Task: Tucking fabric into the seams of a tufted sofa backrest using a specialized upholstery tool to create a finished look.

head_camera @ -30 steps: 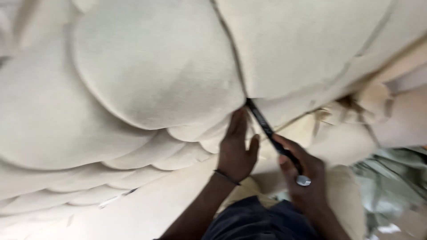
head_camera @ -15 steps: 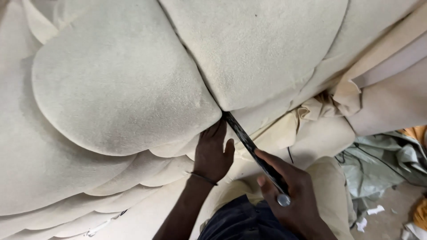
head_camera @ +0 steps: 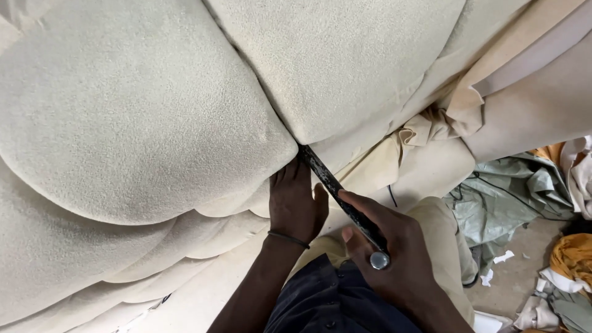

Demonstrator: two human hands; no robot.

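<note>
A large cream padded upholstery piece (head_camera: 142, 117) with puffed cushion sections fills most of the head view. My left hand (head_camera: 296, 200) presses flat with its fingertips against the lower edge of a cushion, beside the seam where two sections meet. My right hand (head_camera: 394, 265) grips a long dark metal tool (head_camera: 336, 185) whose tip is pushed into that seam. A silver ring sits on a right-hand finger. A thin dark band circles my left wrist.
Loose beige fabric (head_camera: 468, 98) bunches to the right of the seam. A grey-green sheet (head_camera: 512, 191) lies on the floor at right, with yellow cloth (head_camera: 573, 256) and white scraps (head_camera: 499, 259) near it. My dark-clothed lap (head_camera: 320, 302) is at the bottom.
The view has shifted, so the seam and both hands sit lower and further left in frame. The tool stays in the seam and my left hand stays on the cushion edge.
</note>
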